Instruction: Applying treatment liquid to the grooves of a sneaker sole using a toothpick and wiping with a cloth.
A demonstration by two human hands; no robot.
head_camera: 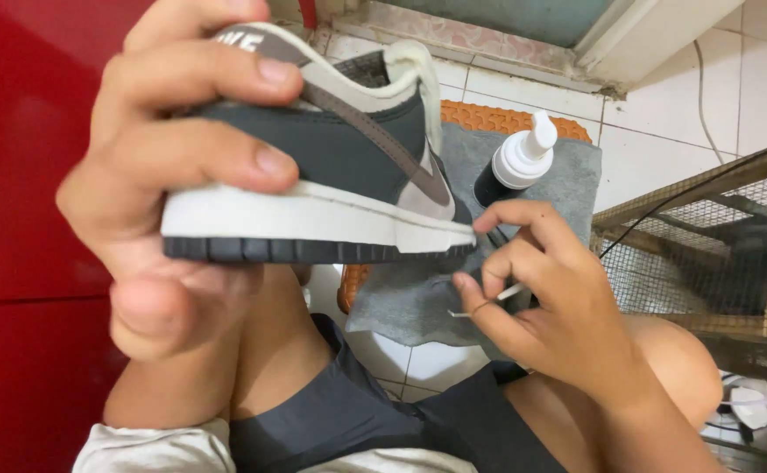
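head view: the left hand grips a grey-and-white sneaker held sideways — its toe is hidden behind the fingers. the right hand pinches a thin white stick at the sole edge; its tip is hard to make out. behind, a white-capped bottle stands on a grey cloth beside a wire cage.

floor: white tiles | left: red panel | right: wire-mesh wooden cage | top: door sill
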